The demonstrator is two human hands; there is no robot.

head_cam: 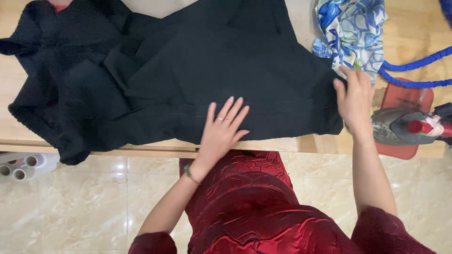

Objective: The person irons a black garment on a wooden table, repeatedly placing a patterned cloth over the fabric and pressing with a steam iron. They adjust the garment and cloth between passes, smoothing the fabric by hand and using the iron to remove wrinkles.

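A large black garment [197,66] lies spread over a wooden table [155,149], its left part bunched and hanging off the near edge. My left hand [222,131] rests flat on the garment's near hem, fingers apart, a ring on one finger and a green bracelet at the wrist. My right hand [354,101] is at the garment's right edge, fingers curled against the cloth; I cannot tell whether it pinches the fabric.
A grey and red iron [409,127] lies on a red mat [400,99] at the table's right end, with a blue cord [414,66] behind it. A blue and white patterned cloth [351,30] sits at the back right. Spools [21,168] stand on the tiled floor [84,207].
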